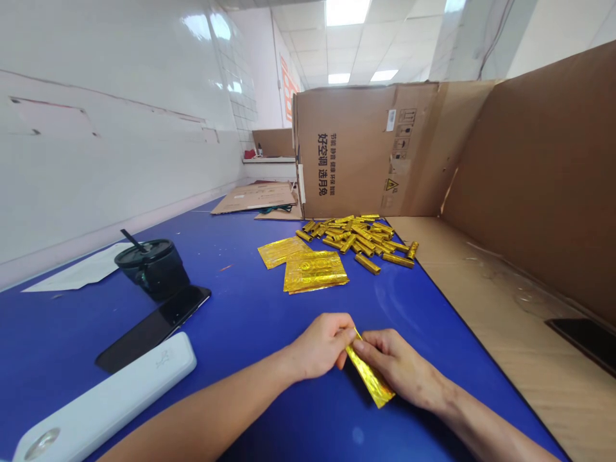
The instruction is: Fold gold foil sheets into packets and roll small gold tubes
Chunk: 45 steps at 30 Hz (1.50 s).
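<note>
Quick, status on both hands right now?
Left hand: closed, pinching the upper end of the gold foil strip.
Right hand: closed, also pinching the gold foil strip near that end.

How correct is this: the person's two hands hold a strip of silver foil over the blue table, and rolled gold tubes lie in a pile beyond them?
The strip is gold foil, not silver, as the head view shows. The rest stands: the left hand and right hand hold it over the blue table, rolled gold tubes piled beyond.
</note>
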Each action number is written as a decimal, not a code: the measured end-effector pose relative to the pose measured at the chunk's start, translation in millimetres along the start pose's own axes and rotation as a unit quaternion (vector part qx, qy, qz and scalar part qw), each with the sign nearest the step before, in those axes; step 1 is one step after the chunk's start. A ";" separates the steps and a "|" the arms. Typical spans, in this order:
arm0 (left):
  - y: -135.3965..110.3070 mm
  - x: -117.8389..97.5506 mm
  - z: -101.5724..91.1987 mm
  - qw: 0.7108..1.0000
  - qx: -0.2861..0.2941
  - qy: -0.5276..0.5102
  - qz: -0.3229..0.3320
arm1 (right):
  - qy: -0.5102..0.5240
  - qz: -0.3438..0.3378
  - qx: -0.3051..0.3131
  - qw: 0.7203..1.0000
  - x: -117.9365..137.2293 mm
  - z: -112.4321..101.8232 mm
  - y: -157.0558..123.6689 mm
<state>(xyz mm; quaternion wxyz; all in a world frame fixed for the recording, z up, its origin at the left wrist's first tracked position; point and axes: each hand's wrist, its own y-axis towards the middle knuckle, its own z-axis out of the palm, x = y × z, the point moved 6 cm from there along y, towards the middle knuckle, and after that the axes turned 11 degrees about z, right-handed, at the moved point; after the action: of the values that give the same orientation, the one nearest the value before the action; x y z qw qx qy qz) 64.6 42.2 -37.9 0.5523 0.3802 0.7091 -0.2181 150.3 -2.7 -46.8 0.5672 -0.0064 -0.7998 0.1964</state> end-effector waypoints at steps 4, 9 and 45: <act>2.0 -5.0 -4.9 0.999 -0.028 0.011 0.033 | 0.028 0.002 -0.019 0.999 0.0 -1.6 1.3; 8.3 -1.2 -29.6 0.993 -0.112 0.008 0.036 | -0.016 0.015 -0.062 0.998 1.0 -8.7 2.1; 9.1 6.7 -33.0 0.999 -0.044 -0.022 -0.014 | -0.072 -0.005 -0.057 0.996 6.2 -15.1 -2.4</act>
<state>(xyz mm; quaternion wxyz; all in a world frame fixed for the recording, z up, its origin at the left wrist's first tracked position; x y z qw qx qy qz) 50.6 73.8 -33.6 0.5805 0.3411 0.7110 -0.2026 162.3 1.2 -36.2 0.5079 -0.0203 -0.8485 0.1473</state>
